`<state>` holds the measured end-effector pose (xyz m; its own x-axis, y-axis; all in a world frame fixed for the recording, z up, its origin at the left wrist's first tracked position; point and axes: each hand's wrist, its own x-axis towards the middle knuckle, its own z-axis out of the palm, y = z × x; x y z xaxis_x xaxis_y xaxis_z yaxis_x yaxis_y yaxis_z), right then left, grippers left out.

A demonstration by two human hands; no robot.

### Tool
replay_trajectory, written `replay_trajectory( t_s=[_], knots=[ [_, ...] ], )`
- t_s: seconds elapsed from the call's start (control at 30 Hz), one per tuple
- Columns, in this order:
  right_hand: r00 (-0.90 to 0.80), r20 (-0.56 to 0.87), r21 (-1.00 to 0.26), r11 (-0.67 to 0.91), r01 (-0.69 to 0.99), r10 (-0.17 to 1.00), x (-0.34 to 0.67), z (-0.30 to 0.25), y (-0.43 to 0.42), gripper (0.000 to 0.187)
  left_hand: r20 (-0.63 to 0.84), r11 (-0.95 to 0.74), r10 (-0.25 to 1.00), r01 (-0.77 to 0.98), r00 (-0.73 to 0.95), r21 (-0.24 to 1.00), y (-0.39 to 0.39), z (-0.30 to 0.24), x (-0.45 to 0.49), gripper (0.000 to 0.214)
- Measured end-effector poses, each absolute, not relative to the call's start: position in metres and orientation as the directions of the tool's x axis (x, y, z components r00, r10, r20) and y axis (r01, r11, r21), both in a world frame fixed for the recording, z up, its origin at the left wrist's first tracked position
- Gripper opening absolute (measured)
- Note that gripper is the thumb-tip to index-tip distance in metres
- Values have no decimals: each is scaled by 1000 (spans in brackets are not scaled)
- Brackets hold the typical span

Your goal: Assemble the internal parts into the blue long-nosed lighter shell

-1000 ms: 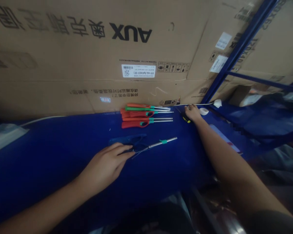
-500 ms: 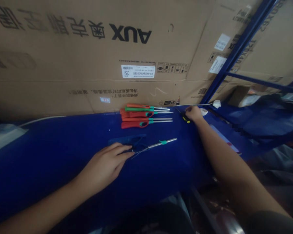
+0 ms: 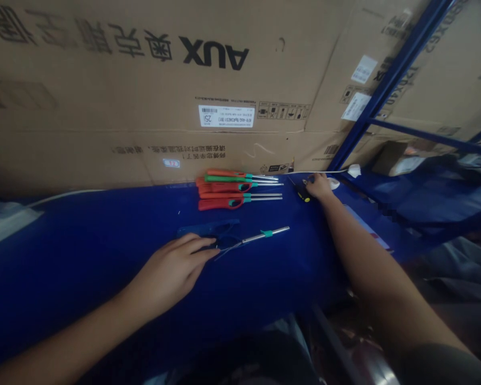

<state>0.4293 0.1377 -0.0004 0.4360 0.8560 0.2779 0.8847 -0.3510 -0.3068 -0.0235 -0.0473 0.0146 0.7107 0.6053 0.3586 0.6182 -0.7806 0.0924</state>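
My left hand (image 3: pixel 172 270) lies on the blue table (image 3: pixel 84 251) with its fingers stretched out, their tips resting on the blue handle of a long lighter (image 3: pixel 228 239) whose metal tube points right. My right hand (image 3: pixel 318 186) reaches to the far right of the table and its fingers curl over a small black and yellow screwdriver (image 3: pixel 303 193). A pile of several orange and green lighters (image 3: pixel 234 190) lies between the two hands, against the cardboard.
Large cardboard boxes (image 3: pixel 164 80) marked AUX stand right behind the table. A blue metal rack (image 3: pixel 385 80) rises at the right. A white cable (image 3: pixel 328 171) and a white roll (image 3: pixel 334 183) lie beside my right hand. A pale bag (image 3: pixel 4 219) sits at the far left.
My right hand has closed down onto the black and yellow screwdriver. My left hand has stayed on the blue lighter.
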Motion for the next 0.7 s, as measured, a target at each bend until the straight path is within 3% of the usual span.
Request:
replay_trajectory(
  t_s=[0.27, 0.5, 0.6, 0.7],
  knots=[
    [405, 247, -353, -308, 883, 880, 429, 12, 123, 36, 363, -787, 593, 613, 719, 70, -47, 14, -24, 35],
    [396, 289, -524, -202, 828, 872, 409, 36, 118, 35, 368, -786, 593, 615, 717, 68, -47, 13, -25, 35],
    [269, 226, -617, -76, 784, 936, 390, 48, 112, 33, 380, -785, 592, 615, 711, 71, -47, 13, -24, 35],
    [5, 77, -688, 50, 724, 997, 369, 57, 98, 33, 388, -784, 594, 615, 704, 84, -48, 15, -23, 34]
  ],
)
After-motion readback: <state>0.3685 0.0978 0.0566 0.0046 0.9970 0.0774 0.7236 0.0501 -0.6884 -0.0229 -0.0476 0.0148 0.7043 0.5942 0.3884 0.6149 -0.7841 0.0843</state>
